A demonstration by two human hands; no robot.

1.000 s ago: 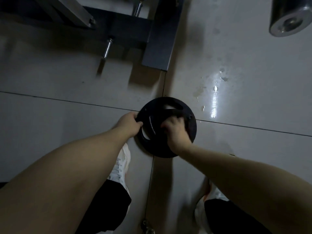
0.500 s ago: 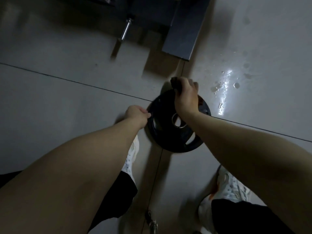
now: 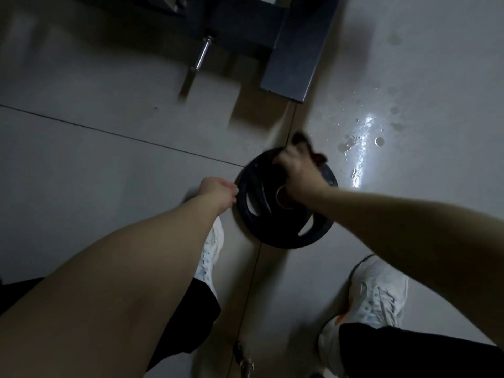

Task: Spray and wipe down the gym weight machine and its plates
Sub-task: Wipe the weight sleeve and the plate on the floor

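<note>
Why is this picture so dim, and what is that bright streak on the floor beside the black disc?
Head view: dimly lit overall; the streak is light glaring off wet droplets on the floor; the right hand and its dark cloth on the weight plate are motion-blurred; the wide lens stretches the forearms toward the edges.
</note>
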